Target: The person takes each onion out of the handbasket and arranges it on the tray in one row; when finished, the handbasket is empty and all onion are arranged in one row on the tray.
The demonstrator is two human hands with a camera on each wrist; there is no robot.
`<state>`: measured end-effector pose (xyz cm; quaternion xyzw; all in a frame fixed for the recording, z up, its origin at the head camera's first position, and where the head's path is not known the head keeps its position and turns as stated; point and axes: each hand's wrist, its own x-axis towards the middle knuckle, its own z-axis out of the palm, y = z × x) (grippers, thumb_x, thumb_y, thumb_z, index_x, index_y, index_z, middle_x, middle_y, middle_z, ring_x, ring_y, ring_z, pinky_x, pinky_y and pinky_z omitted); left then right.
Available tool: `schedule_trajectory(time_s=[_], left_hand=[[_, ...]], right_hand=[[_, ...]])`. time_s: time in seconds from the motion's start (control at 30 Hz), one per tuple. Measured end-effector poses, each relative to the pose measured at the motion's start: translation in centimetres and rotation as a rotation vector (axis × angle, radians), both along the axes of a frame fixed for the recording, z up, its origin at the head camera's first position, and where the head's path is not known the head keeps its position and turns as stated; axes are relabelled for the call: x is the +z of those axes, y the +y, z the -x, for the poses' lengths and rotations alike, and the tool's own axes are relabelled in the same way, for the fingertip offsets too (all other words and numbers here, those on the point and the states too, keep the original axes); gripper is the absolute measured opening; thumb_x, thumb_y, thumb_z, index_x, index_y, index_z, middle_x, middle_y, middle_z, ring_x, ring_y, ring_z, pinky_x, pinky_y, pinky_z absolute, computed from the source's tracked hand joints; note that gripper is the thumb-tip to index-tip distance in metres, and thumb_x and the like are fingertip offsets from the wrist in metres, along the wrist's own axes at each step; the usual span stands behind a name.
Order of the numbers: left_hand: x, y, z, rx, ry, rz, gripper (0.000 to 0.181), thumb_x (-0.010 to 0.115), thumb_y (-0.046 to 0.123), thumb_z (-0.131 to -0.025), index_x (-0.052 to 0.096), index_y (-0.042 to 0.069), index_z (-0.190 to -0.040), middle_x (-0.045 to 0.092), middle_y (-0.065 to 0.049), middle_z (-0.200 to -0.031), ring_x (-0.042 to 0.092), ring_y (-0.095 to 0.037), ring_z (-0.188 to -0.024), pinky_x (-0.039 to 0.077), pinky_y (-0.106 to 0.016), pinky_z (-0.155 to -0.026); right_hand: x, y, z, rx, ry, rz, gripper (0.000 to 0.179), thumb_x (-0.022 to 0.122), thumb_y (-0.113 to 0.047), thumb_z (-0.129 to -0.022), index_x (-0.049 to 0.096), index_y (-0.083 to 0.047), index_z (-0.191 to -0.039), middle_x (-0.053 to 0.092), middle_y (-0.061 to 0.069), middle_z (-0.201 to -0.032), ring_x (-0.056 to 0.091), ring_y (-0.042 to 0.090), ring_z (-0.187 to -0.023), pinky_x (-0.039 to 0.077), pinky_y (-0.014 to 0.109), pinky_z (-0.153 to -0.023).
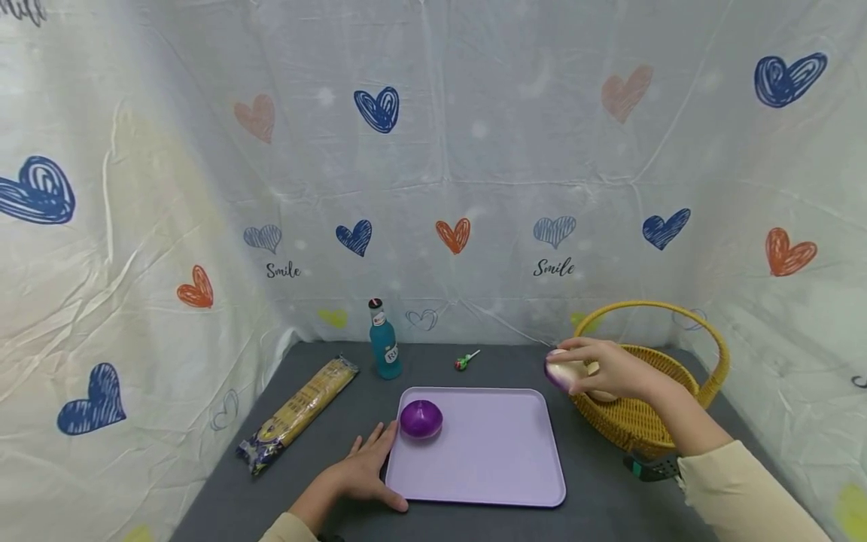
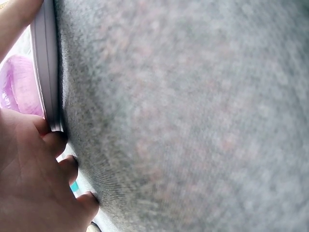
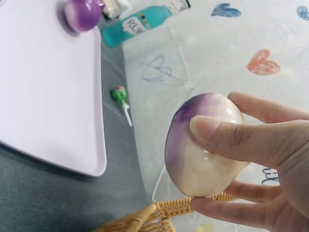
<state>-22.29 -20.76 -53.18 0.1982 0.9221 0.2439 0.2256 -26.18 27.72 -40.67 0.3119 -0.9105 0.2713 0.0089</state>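
My right hand (image 1: pixel 609 367) holds a smooth, glossy purple-and-cream vegetable that looks like a turnip (image 3: pixel 200 150), thumb on one side and fingers round the other. It is up beside the left rim of the yellow wicker basket (image 1: pixel 626 429). On the left, my left hand (image 1: pixel 359 470) rests with spread fingers against the edge of a pale lilac tray (image 1: pixel 484 452), its thumb by the near left corner. A shiny purple onion (image 1: pixel 421 419) sits at the tray's left side, close to that hand.
Left of the tray lies a long yellow packet (image 1: pixel 298 414). A blue bottle (image 1: pixel 384 342) stands behind the tray, and a green-wrapped lollipop (image 1: pixel 463 362) lies near the back edge of the grey table. Something brownish (image 1: pixel 601 396) shows inside the basket. A heart-patterned sheet (image 1: pixel 447 150) encloses the table.
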Motion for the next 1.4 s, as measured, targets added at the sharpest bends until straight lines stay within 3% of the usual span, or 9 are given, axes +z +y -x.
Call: schedule_trajectory(time_s=[0.2, 0.77, 1.23, 1.4], left_hand=[[-0.2, -0.1, 0.0, -0.002, 0.007, -0.006, 0.136, 0.085, 0.065, -0.067, 0.008, 0.004, -0.162, 0.012, -0.018, -0.169, 0.005, -0.042, -0.156, 0.002, -0.073, -0.117], [-0.1, -0.1, -0.1, 0.006, 0.001, -0.004, 0.137, 0.085, 0.065, -0.067, 0.008, 0.004, -0.162, 0.012, -0.017, -0.169, 0.005, -0.042, -0.156, 0.001, -0.072, -0.117], [-0.1, 0.1, -0.2, 0.005, 0.006, -0.014, 0.136, 0.087, 0.062, -0.066, 0.010, 0.003, -0.162, 0.012, -0.017, -0.169, 0.005, -0.041, -0.156, 0.001, -0.072, -0.117], [-0.1, 0.0, -0.2, 0.003, 0.011, -0.013, 0.136, 0.086, 0.062, -0.067, 0.010, 0.004, -0.162, 0.012, -0.017, -0.169, 0.004, -0.041, -0.156, 0.001, -0.071, -0.118]], right_hand=[[-0.3, -0.8, -0.1, 0.002, 0.013, 0.000, 0.050, 0.085, -0.022, -0.082, 0.071, -0.017, -0.129, 0.059, 0.022, -0.137, 0.057, 0.046, -0.121, 0.054, 0.056, -0.090], [-1.4, -3.6, 0.6, 0.062, -0.075, 0.078, 0.051, 0.084, -0.023, -0.083, 0.069, -0.018, -0.132, 0.056, 0.021, -0.140, 0.055, 0.044, -0.122, 0.059, 0.050, -0.084], [-2.4, -6.3, 0.7, 0.119, -0.071, 0.108, 0.054, 0.085, -0.020, -0.081, 0.069, -0.016, -0.132, 0.057, 0.018, -0.140, 0.057, 0.040, -0.123, 0.057, 0.044, -0.083], [-3.1, -7.5, 0.9, 0.156, -0.026, 0.098, 0.054, 0.086, -0.021, -0.080, 0.069, -0.015, -0.131, 0.059, 0.019, -0.138, 0.058, 0.041, -0.123, 0.056, 0.044, -0.083]])
